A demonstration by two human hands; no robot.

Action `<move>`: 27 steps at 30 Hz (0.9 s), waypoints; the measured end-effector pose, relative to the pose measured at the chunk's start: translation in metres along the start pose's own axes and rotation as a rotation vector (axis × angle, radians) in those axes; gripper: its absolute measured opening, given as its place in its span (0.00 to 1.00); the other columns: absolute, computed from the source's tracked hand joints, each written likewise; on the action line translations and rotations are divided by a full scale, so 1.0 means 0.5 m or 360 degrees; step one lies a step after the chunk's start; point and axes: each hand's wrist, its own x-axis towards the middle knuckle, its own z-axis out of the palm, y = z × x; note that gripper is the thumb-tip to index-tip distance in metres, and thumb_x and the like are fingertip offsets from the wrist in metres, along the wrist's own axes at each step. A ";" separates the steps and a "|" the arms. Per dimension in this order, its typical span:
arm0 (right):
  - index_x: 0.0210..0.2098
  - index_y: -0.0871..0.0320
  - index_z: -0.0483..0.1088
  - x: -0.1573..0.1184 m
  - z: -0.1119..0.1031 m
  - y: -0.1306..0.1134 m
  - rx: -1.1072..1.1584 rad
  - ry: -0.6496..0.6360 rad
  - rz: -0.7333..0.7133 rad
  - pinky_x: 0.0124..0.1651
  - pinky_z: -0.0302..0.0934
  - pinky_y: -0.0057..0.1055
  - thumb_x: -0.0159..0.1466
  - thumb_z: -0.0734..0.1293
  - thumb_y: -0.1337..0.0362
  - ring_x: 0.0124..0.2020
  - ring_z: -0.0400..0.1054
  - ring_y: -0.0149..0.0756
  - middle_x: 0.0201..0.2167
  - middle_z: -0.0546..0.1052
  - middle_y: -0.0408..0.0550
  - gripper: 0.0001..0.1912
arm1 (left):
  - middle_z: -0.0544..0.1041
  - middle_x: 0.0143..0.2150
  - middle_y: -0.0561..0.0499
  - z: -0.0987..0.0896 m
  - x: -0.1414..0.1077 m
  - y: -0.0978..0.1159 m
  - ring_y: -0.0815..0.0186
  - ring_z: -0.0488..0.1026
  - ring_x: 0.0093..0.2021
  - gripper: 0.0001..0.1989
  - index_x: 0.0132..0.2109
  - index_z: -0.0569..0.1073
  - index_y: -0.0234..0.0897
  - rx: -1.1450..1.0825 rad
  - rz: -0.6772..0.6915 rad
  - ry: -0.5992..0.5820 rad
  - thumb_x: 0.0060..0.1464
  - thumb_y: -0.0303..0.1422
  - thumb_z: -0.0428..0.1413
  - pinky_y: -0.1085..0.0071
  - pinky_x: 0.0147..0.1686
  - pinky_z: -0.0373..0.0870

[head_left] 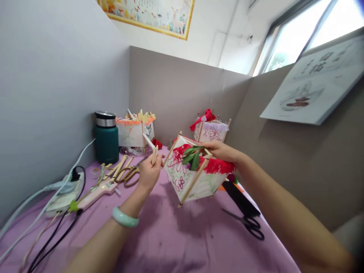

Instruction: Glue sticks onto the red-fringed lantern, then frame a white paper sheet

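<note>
A paper lantern (200,172) with a wooden frame was held aslant over the middle of a purple-covered table (184,242). Its red-fringed top faced up and to the right; its nearest corner post slanted down leftward, lower end toward the wearer. Which axis was longest could not be told. The right hand (218,149) clasped the top rim, fingertips partly hidden. The left hand (150,172) pinched short wooden sticks (155,155), upright, just beside the lantern. Black scissors (248,223) lay at right; a pink glue gun (98,193) and green bottle (106,140) were at left. Grey partitions (182,87) stood around, with a window (295,41) upper right.
</note>
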 end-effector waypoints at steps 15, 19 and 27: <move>0.40 0.52 0.76 0.022 0.121 -0.090 -0.0632 -0.0085 -0.0431 0.45 0.59 0.27 0.62 0.62 0.70 0.41 0.68 0.32 0.42 0.77 0.41 0.13 | 0.71 0.24 0.52 -0.084 -0.239 0.044 0.66 0.68 0.25 0.13 0.37 0.75 0.39 0.0705 0.0227 -0.0157 0.54 0.43 0.53 0.72 0.25 0.59; 0.47 0.54 0.71 -0.019 0.062 -0.061 -0.0233 0.0450 -0.0261 0.42 0.61 0.26 0.64 0.58 0.68 0.39 0.70 0.31 0.43 0.77 0.45 0.16 | 0.74 0.25 0.51 -0.086 -0.238 0.049 0.65 0.68 0.25 0.13 0.40 0.75 0.41 0.0735 0.0212 -0.0172 0.55 0.43 0.52 0.71 0.26 0.60; 0.52 0.62 0.67 -0.175 0.078 0.122 -0.0819 0.1093 0.0698 0.48 0.59 0.39 0.58 0.61 0.72 0.49 0.66 0.47 0.50 0.71 0.64 0.22 | 0.77 0.37 0.47 -0.119 -0.198 0.104 0.62 0.73 0.36 0.12 0.39 0.73 0.38 0.0788 0.0450 0.0139 0.55 0.40 0.52 0.71 0.36 0.65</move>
